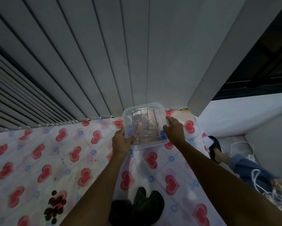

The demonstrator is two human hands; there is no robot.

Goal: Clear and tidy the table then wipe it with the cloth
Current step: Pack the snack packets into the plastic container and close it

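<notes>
Left hand (120,141) & right hand (174,130) both gripping clear container (144,126) sides, arms outstretched over table (39,160)

Blurred, unreadable label on packet (142,126) inside clear container (129,115)

1. Both my arms are stretched forward, bare forearms running up from the bottom edge and converging.
2. My left hand (120,141): fingers curled around the near-left corner of the clear plastic container (145,126), thumb on top.
3. My right hand (174,129): palm down, gripping the right edge, fingers spread along the rim.
4. Wrists roughly straight, hands level with each other.
</notes>
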